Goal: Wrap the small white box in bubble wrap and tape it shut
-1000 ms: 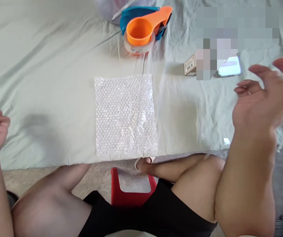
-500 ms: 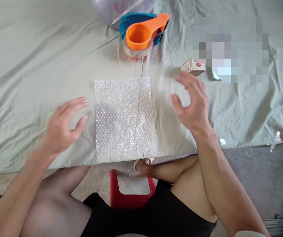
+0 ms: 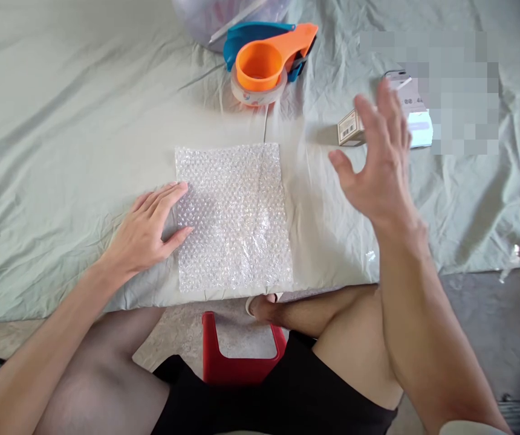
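Observation:
A sheet of clear bubble wrap (image 3: 235,217) lies flat near the table's front edge. My left hand (image 3: 149,226) is at its left side, thumb and fingertips over that edge, with nothing gripped. Over to the right, my right hand (image 3: 382,157) is held with fingers spread and holds nothing. Its fingers partly cover a small carton (image 3: 351,128) standing on the cloth. Just beyond that hand lies a flat grey and white item (image 3: 418,128), partly hidden by the fingers and by blurring.
An orange and blue tape dispenser (image 3: 282,51) with a roll of clear tape (image 3: 257,95) stands behind the bubble wrap. A translucent bag (image 3: 214,21) is at the back. Wrinkled pale green cloth (image 3: 83,121) covers the table. Below is a red stool (image 3: 242,368).
My left hand has moved right onto the edge of the bubble wrap. My right hand has moved right and away from me, its fingers now in front of the small carton.

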The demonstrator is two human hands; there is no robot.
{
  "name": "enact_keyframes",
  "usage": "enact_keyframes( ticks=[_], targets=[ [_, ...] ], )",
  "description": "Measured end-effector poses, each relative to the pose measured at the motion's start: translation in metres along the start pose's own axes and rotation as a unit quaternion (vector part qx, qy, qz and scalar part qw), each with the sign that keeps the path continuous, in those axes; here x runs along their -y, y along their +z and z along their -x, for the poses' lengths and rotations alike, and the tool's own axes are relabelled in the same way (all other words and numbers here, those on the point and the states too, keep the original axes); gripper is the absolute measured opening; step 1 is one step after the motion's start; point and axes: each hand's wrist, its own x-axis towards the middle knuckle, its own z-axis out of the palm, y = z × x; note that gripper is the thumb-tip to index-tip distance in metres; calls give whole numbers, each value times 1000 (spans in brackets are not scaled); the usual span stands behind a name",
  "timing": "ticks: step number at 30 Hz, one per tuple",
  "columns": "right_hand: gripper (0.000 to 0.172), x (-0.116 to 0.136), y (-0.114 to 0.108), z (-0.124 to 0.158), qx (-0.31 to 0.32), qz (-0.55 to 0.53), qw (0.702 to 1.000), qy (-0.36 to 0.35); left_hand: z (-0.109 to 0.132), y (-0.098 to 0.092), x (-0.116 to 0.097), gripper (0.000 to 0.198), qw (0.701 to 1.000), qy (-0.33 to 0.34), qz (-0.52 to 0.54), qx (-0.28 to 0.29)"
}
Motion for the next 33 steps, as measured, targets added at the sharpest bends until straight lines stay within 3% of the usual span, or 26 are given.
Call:
enact_keyframes(
  ticks=[3,7,15,18,22,24,27,29,33],
  targets=[
    [84,-23,-9,-17,25,18,998,63,0,-1,1,72,1000,-12,5,8],
    [72,-36,-11,-21,29,-15,997,63,1,0,2,74,1000,-9,4,14],
    [67,-32,-10,-32,-7,73,987,143,1,2,2,76,1000,17,-1,7],
    [69,-9,-18,-26,-63,43,993,94,0,2,3,78,1000,14,2,2],
    [63,55,-15,-2,-106,-84,988,-71,-1,2,3,80,1000,15,1,9],
    [54,89,-2,12,-40,-140,982,-118,-1,2,3,79,1000,13,-1,12],
    [57,124,24,30,74,-199,967,-138,-2,2,2,77,1000,6,-5,11],
    [63,133,38,37,121,-215,959,-139,-2,2,2,76,1000,2,-4,11],
    [71,131,49,42,135,-216,958,-134,-2,3,2,75,999,-16,6,28]
  ],
)
